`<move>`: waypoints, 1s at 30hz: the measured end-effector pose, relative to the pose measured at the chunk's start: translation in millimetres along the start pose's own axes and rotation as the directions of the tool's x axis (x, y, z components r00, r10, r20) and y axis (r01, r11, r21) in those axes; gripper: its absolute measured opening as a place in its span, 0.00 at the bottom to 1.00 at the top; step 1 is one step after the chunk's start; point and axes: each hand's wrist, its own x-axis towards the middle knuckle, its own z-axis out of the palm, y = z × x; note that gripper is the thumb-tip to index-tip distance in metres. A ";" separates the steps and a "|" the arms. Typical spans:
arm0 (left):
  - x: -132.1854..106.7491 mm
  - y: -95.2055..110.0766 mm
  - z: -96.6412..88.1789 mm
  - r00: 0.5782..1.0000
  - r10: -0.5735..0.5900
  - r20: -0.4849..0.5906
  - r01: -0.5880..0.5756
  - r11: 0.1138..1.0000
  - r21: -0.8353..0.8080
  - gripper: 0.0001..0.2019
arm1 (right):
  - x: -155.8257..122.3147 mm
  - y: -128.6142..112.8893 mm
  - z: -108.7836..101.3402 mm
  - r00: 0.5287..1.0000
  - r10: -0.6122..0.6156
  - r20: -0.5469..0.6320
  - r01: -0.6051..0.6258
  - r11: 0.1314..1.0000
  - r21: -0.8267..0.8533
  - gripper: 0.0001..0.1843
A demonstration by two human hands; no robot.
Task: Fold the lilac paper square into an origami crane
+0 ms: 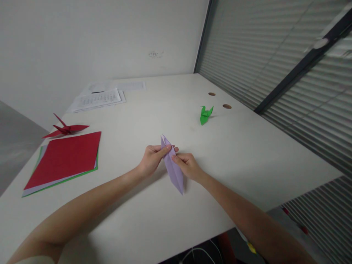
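Note:
A folded sheet of lilac origami paper (173,171) is held between both hands above the white table. It is a long, narrow diamond, with two points at its far end and one sharp tip toward me. My left hand (154,157) pinches it near the far end, thumb on top and fingers beneath. Closed on its right edge, just below the left thumb, is my right hand (189,165), also thumb uppermost. The fingers under the paper are partly hidden.
On the left, a red paper crane (66,129) sits behind a stack of coloured paper (66,157), red on top. A green paper crane (205,116) stands right of centre. Written sheets (97,99) lie at the back left. Slatted blinds (255,51) border the table (132,220) on the right.

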 end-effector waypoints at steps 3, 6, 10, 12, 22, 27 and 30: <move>0.3 -2.1 -0.8 1.000 0.017 0.003 -0.017 1.000 0.026 0.17 | 0.7 2.2 1.1 1.000 0.015 -0.004 -0.015 0.999 0.039 0.34; 0.0 -2.1 -1.3 1.000 0.010 0.024 -0.012 0.998 0.054 0.17 | -0.3 5.2 1.8 0.999 0.051 0.010 -0.051 0.997 0.056 0.33; 1.3 2.9 -3.0 0.998 -0.053 0.037 0.051 0.998 0.048 0.19 | -3.3 6.6 1.1 0.993 0.098 0.068 -0.102 0.993 0.054 0.35; 2.6 5.3 -4.5 0.998 -0.057 0.021 0.056 0.998 0.038 0.19 | -4.3 6.1 0.2 0.989 0.106 0.102 -0.111 0.993 0.048 0.36; 5.1 13.1 -6.1 0.998 0.002 -0.067 -0.003 1.000 -0.026 0.16 | -4.8 6.3 0.3 0.986 0.080 0.146 -0.087 0.995 0.040 0.35; 5.4 14.7 -6.0 0.998 0.025 -0.051 -0.026 0.999 -0.019 0.16 | -5.2 4.6 -0.9 0.984 0.092 0.155 -0.103 0.993 0.065 0.35; 4.7 14.9 -5.4 0.998 0.036 -0.055 -0.037 0.999 -0.022 0.17 | -4.9 3.7 -0.7 0.982 0.094 0.166 -0.111 0.989 0.093 0.35</move>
